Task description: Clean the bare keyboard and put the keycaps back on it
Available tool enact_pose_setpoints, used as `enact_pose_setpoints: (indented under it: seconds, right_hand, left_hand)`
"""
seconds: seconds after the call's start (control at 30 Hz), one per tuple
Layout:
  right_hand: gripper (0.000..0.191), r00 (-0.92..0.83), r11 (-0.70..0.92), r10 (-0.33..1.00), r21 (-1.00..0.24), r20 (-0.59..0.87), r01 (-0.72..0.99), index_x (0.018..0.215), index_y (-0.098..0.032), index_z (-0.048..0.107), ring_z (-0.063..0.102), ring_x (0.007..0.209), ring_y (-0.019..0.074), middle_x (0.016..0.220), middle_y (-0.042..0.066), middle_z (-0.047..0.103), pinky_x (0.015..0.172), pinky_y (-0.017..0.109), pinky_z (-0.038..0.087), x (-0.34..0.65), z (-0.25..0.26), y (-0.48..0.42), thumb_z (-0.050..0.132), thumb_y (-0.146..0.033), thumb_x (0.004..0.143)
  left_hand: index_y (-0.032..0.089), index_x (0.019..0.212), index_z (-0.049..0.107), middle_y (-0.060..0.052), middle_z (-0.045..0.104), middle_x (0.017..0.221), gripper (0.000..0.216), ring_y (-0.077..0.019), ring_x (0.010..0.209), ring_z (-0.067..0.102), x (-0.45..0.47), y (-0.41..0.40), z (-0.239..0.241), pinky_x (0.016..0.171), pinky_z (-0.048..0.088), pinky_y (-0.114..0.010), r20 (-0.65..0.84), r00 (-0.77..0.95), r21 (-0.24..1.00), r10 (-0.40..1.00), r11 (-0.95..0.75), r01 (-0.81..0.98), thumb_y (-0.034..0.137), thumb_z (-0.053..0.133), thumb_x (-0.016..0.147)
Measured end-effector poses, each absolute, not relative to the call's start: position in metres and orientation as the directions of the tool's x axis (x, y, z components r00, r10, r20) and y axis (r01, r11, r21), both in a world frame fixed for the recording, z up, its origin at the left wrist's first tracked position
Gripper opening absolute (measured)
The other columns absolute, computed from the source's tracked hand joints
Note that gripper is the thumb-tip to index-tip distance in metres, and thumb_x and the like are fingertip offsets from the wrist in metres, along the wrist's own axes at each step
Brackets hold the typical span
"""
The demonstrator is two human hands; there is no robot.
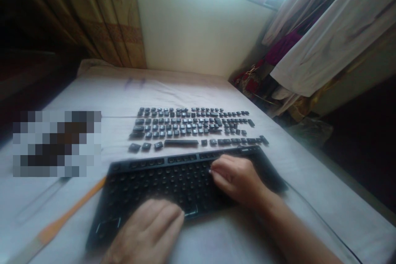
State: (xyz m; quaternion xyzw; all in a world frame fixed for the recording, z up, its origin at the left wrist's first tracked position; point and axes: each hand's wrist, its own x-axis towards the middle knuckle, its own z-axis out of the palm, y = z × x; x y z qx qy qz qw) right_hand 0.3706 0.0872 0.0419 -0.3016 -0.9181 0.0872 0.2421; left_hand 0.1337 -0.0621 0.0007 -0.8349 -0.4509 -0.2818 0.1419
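A black keyboard (173, 198) with its keycaps off lies before me, rows of bare key posts showing. My left hand (151, 227) rests over its front edge, left of the middle; the fingers are bent and pressed together, with their tips hidden. Farther right, my right hand (235, 175) is closed in a pinch above the key posts. A tiny white speck shows at its fingertips, too small to name. Loose black keycaps (170, 128) lie in rows behind the keyboard, among them a long space bar (181, 143).
An orange-handled brush (74, 210) lies left of the keyboard. Near it are a thin, blurred metal-looking tool (43, 196) and a pixelated patch. A cable (321, 216) runs along the right side over the pale cloth (192, 86). Clothes (334, 29) hang at the right.
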Motion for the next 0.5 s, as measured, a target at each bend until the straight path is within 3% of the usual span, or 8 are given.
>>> enact_pose_setpoints:
  seconds: [0.23,0.37,0.5]
  right_hand:
    - [0.013,-0.72,0.804,0.592,-0.333,0.362,0.493,0.074,-0.021,0.061,0.057,0.054,0.0112,0.065,-0.001,0.063,0.055,0.021,0.041,0.3715,0.0405,0.0854,0.056,-0.015,0.084]
    - [0.013,-0.705,0.793,0.607,-0.336,0.366,0.508,0.074,-0.021,0.063,0.058,0.055,0.0118,0.066,0.0,0.064,0.055,0.022,0.043,0.3717,0.0421,0.0859,0.056,-0.016,0.084]
    - [0.013,-0.655,0.782,0.62,-0.414,0.433,0.467,0.076,-0.021,0.064,0.053,0.049,0.0106,0.064,-0.001,0.064,0.05,0.021,0.042,0.3731,0.0478,0.0841,0.057,-0.016,0.086]
  left_hand:
    - [0.025,0.102,0.071,0.006,0.075,0.099,0.038,-0.0109,0.098,0.061,0.139,-0.0616,0.0054,0.117,0.03,-0.022,0.638,0.376,0.093,0.672,-0.552,0.828,0.019,0.034,0.101]
    - [0.025,0.103,0.072,0.006,0.075,0.1,0.037,-0.0111,0.1,0.061,0.1377,-0.0613,0.0071,0.116,0.031,-0.022,0.627,0.387,0.101,0.676,-0.563,0.82,0.018,0.035,0.101]
    - [0.024,0.104,0.071,0.005,0.074,0.101,0.038,-0.0116,0.099,0.061,0.1366,-0.06,0.0097,0.111,0.038,-0.022,0.607,0.414,0.083,0.678,-0.573,0.816,0.016,0.034,0.101]
